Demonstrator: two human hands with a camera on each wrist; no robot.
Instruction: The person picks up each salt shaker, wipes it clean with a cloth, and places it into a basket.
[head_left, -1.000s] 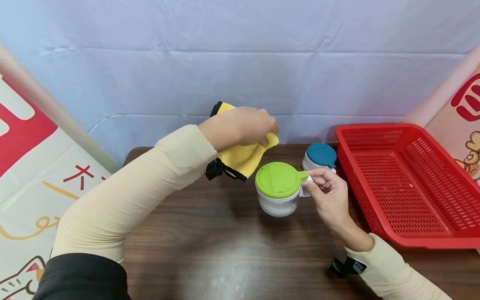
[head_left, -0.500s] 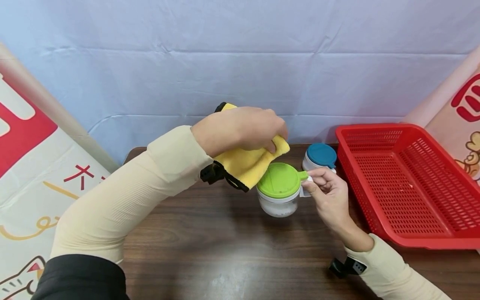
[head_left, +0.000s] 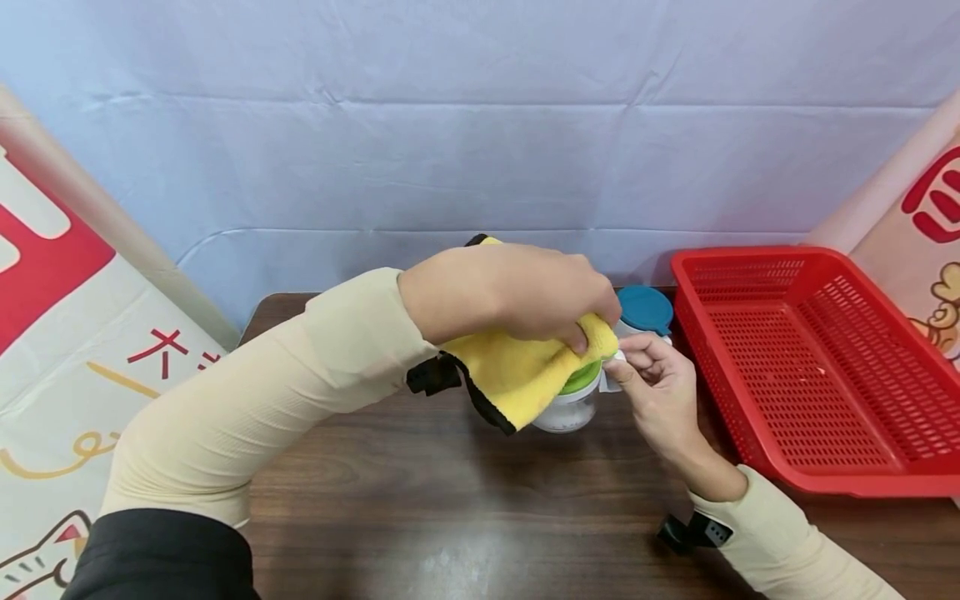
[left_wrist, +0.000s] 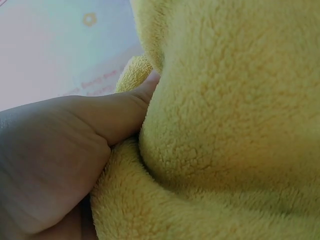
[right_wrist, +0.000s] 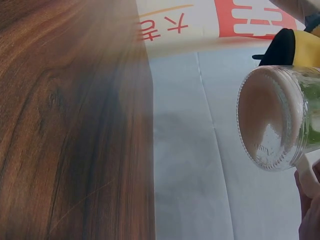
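My left hand (head_left: pixel 517 292) grips a yellow cloth (head_left: pixel 510 375) with a black border, its fluffy folds bunched around the thumb (left_wrist: pixel 117 117) in the left wrist view. The cloth lies over most of the green lid of a clear seasoning jar (head_left: pixel 566 414). By its white handle (head_left: pixel 611 373), my right hand (head_left: pixel 663 396) pinches the jar between thumb and fingers. The right wrist view shows the jar's glass underside (right_wrist: pixel 262 120), held up off the table. Most of the lid is hidden under cloth and hand.
A second jar with a blue lid (head_left: pixel 645 310) stands behind the right hand, partly hidden. To the right sits a red perforated basket (head_left: pixel 738 417). The brown wooden table (head_left: pixel 360 492) meets a pale cloth backdrop (head_left: pixel 480 125) at its far edge.
My left hand has moved right and down with the yellow cloth, from beside the jar to over its green lid. The right hand and the jar have stayed in place.
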